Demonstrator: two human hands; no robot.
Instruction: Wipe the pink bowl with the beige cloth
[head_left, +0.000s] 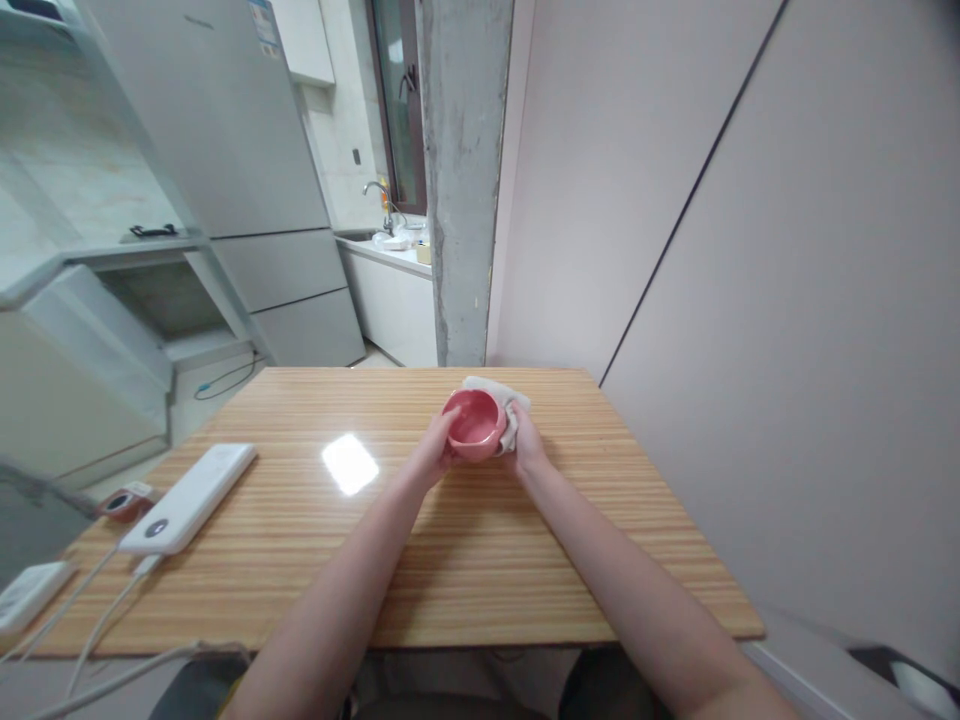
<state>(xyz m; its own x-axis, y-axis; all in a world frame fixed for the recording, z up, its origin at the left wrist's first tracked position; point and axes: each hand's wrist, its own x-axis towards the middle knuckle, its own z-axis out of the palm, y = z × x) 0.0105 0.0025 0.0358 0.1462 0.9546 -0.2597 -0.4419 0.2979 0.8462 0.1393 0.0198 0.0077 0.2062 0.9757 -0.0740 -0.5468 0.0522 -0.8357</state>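
- Small round pink ceramic bowl (474, 424) sits far-centre over the striped light-wood table (450, 560), held between both hands, tilted slightly toward me; I can't tell if its base touches the top.
- Left hand (435, 452) closed on the bowl's near-left rim and wall.
- Right hand (526, 445) grips a crumpled white cloth (501, 402) pressed against the bowl's far-right side; the cloth wraps behind the rim.
- My read: wiping in hand, outside wall being worked. The inside looks glossy; I can't tell if it is wet or clean, so what is left is unclear.
- Near left: white slab-shaped power bank (191, 496) with white cables (90, 590), well apart from the bowl.
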